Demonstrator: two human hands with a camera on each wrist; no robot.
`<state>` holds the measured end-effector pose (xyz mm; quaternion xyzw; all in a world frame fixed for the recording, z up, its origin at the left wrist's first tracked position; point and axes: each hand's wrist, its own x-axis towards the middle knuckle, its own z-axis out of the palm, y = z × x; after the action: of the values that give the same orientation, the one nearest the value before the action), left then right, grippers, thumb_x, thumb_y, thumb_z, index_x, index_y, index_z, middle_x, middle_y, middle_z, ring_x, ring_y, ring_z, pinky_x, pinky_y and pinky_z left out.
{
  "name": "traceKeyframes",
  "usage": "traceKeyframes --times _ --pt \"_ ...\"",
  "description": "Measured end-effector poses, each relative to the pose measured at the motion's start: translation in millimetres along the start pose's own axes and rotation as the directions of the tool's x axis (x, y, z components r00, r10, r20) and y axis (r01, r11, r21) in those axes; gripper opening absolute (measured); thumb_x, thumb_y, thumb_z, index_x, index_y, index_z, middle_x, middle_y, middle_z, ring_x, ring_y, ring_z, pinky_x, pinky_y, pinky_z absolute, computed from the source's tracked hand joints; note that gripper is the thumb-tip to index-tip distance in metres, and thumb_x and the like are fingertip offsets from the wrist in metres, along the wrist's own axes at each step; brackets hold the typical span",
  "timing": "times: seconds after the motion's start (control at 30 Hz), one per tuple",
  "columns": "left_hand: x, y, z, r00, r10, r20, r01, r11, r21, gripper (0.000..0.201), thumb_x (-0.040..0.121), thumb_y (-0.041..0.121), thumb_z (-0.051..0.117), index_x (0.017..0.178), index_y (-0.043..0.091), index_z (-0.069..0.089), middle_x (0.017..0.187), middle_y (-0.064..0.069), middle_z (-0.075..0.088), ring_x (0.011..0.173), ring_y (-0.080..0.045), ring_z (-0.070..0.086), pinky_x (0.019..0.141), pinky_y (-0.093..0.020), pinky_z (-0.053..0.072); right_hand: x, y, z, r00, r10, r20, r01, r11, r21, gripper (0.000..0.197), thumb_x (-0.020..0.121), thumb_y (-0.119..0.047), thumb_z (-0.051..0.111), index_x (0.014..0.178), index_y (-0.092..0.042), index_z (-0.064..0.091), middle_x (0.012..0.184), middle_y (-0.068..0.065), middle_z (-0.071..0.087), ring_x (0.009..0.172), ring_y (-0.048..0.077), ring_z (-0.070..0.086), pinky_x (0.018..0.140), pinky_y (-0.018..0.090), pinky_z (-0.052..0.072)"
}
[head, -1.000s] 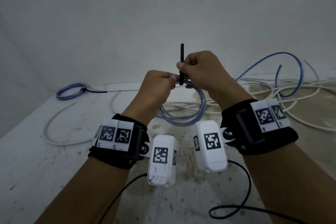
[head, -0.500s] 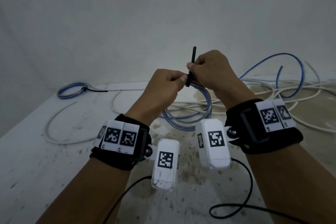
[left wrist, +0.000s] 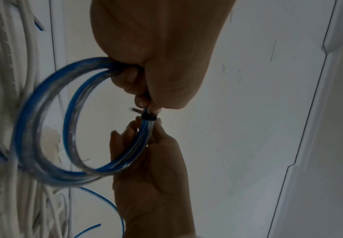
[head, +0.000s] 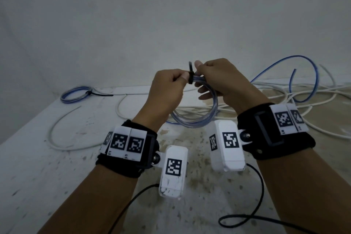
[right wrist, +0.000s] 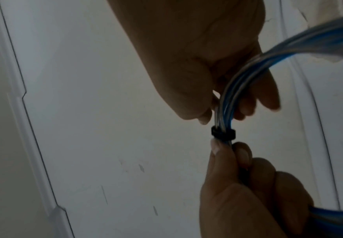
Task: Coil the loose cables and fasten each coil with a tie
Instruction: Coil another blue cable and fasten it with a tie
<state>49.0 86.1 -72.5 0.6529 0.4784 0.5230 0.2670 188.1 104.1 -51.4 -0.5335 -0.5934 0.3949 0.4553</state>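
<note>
Blue and clear, a finished coil (head: 76,94) already cinched by a dark tie lies far left on the counter (head: 34,167), near the wall; beside it a white cable (head: 62,133) loops loose. Moving right, our left hand (head: 167,89) is raised over the counter, its grip closed tight, thumb and forefinger pinching the bundled strands of the blue cable coil (head: 197,118) just left of the black tie (head: 190,77). That tie wraps snug round the strands, its tail standing up between our two hands. Our right hand (head: 222,80) pinches the same bundle just right of the tie with thumb and forefinger, the other fingers relaxed and half extended below. The coil hangs beneath both hands, clear of the counter. Further right, a tangle of white cables (head: 284,100) sprawls across the counter, and one loose blue cable (head: 311,66) arches above them
</note>
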Motion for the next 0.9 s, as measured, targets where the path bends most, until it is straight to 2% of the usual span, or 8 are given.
traceKeyframes --times 0.1,0.17,0.33,0.47,0.63,0.73,0.83,0.9 --pt "5 -2 -6 0.995 -0.028 -0.098 0.022 0.998 -0.067 0.028 0.099 0.016 0.052 0.083 0.027 0.072 0.054 0.006 0.044 0.045 -0.005 0.033 0.049 -0.024 0.028 -2 0 -5 0.969 0.081 0.235 -0.11 0.987 0.113 0.046 0.101 -0.04 0.048 0.094 0.0 0.07 0.066 0.008 0.067 0.056 0.018 0.062 0.064 0.037 0.061" --pt "6 -2 -9 0.992 -0.052 -0.115 0.04 0.994 -0.106 0.03 0.099 0.015 0.052 0.079 0.028 0.071 0.054 0.008 0.044 0.045 -0.005 0.034 0.049 -0.024 0.028 -1 2 -7 0.931 0.047 0.361 -0.139 0.962 0.234 0.043 0.101 -0.038 0.048 0.097 0.0 0.069 0.064 0.005 0.062 0.053 0.014 0.056 0.066 0.036 0.06" --pt "7 0 -10 0.993 -0.083 -0.081 0.07 0.986 -0.15 0.031 0.1 0.013 0.05 0.08 0.025 0.071 0.057 0.005 0.041 0.046 -0.005 0.031 0.048 -0.024 0.026 -1 6 -6 0.903 0.006 0.429 -0.171 0.922 0.348 0.022 0.101 -0.018 0.049 0.096 -0.003 0.064 0.057 -0.003 0.051 0.048 0.007 0.044 0.058 0.023 0.053" --pt "7 -1 -11 0.992 -0.105 -0.075 0.093 0.984 -0.151 0.029 0.1 0.014 0.05 0.082 0.023 0.071 0.056 0.005 0.04 0.044 -0.005 0.031 0.049 -0.025 0.026 -2 8 -3 0.913 0.003 0.409 -0.148 0.934 0.324 0.022 0.101 -0.019 0.051 0.102 -0.002 0.065 0.06 0.0 0.054 0.049 0.008 0.047 0.06 0.025 0.056" --pt "4 2 -8 0.995 -0.095 -0.021 0.094 0.993 -0.065 0.023 0.099 0.015 0.051 0.092 0.015 0.073 0.042 0.017 0.048 0.038 0.001 0.041 0.049 -0.022 0.029 -2 1 2 0.968 0.034 0.25 -0.11 0.949 0.296 0.047 0.096 -0.046 0.055 0.109 -0.003 0.068 0.093 0.014 0.073 0.077 0.022 0.07 0.075 0.043 0.061" --pt "2 3 -5 0.998 -0.044 0.049 0.043 0.999 0.005 0.023 0.099 0.015 0.052 0.088 0.017 0.072 0.045 0.019 0.053 0.043 0.005 0.046 0.051 -0.017 0.032 0 2 4 0.988 0.023 0.155 -0.07 0.949 0.308 0.033 0.095 -0.032 0.062 0.096 0.0 0.069 0.09 0.011 0.072 0.082 0.021 0.07 0.071 0.038 0.061" --pt "1 0 -2 0.996 0.002 0.086 -0.006 0.998 0.055 0.03 0.098 0.018 0.054 0.073 0.026 0.069 0.057 0.007 0.052 0.053 -0.003 0.043 0.06 -0.022 0.036 1 5 3 0.993 0.013 0.117 -0.048 0.952 0.302 0.018 0.094 -0.017 0.064 0.091 0.001 0.065 0.078 0.01 0.068 0.071 0.019 0.067 0.069 0.033 0.061" --pt "0 -2 0 0.995 0.022 0.101 -0.028 0.998 0.063 0.031 0.098 0.018 0.053 0.073 0.027 0.069 0.061 0.002 0.05 0.054 -0.005 0.041 0.058 -0.022 0.035 2 5 3 0.996 0.001 0.086 -0.027 0.951 0.309 0.018 0.094 -0.013 0.063 0.083 0.0 0.064 0.074 0.01 0.067 0.063 0.017 0.065 0.07 0.034 0.06"
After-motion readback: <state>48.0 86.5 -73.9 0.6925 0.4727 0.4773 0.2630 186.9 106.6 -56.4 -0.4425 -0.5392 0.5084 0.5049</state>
